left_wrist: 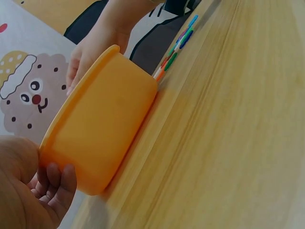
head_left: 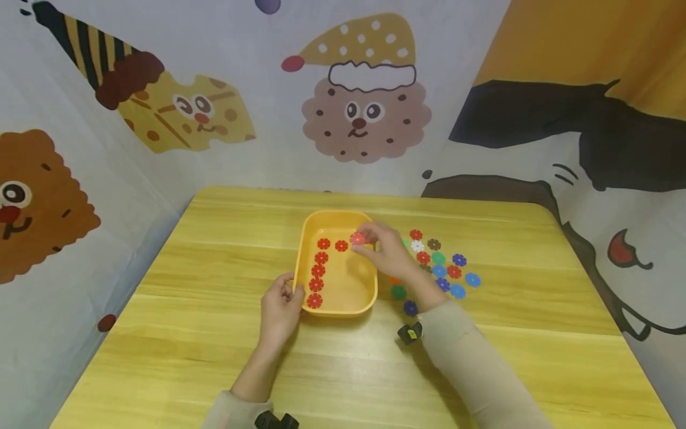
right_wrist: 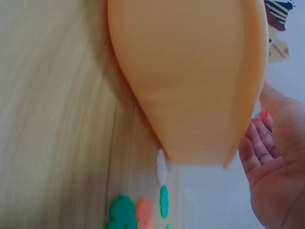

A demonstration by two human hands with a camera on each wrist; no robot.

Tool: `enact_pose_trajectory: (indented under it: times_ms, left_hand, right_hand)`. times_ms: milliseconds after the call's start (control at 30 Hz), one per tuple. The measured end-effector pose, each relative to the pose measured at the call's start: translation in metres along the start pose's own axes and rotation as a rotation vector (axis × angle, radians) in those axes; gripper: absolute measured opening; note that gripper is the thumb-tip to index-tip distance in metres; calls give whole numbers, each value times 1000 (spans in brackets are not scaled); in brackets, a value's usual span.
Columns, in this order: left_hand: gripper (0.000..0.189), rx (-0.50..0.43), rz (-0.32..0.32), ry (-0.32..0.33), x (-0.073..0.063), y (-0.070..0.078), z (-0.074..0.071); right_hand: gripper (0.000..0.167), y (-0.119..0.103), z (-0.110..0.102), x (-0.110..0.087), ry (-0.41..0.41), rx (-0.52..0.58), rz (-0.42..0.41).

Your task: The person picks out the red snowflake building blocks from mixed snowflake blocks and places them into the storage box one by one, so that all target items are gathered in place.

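A yellow plastic basin [head_left: 349, 286] stands on the table. Its left side is held near the front corner by my left hand [head_left: 280, 311], thumb over the rim and fingers along the outer wall, as the left wrist view also shows. Over the basin's back right part, my right hand [head_left: 391, 253] pinches a red snowflake disc [head_left: 357, 239] between thumb and fingers. Inside, several red snowflake discs [head_left: 318, 270] form a column along the left side, and another red disc [head_left: 341, 245] lies at the back beside the column's top.
Right of the basin, loose snowflake discs [head_left: 439, 271] in blue, green, red, white and brown lie scattered on the wood-grain table [head_left: 203, 286]. Some are partly hidden by the right forearm. A cartoon-printed cloth [head_left: 241, 173] hangs behind the table.
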State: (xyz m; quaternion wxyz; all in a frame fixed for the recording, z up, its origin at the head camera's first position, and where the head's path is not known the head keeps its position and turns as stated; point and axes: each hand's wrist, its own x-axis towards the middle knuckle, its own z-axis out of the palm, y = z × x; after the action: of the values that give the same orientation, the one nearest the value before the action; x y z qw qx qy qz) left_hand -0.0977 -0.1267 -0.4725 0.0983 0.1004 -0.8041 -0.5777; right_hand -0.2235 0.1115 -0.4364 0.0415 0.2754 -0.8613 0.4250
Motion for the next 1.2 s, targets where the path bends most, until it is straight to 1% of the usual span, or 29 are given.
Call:
enact_pose_trajectory:
  times_ms: [200,300,400,600,767,1033,1100,1200]
  left_hand:
    - [40,-1,-1,-1,0,2,-1]
    - [40,-10,-6,-4,0,1,-1]
    - [40,-19,-13,-5,0,1,-1]
    - [41,-28,-24,-11,0,1,-1]
    - [41,-16,-20,-12,0,2,-1]
    - [41,-22,-3,-14,1,1,-1]
    - [40,-21,3,-14,1,0,-1]
    - [40,-19,8,-14,1,0,-2]
  right_hand:
    - [37,-4,10,9,-31,-9,-31]
    - [36,-5,14,12,-62,-2,-23]
    - [36,-6,17,15,-99,-26,-7]
    - [38,-8,22,20,-170,-155,2]
    - [38,-10,27,24,-220,-238,45]
    - [39,-13,34,27,-274,-422,86]
    - [40,-13,35,27,-285,-458,86]
    - [45,-13,37,27,-292,-483,85]
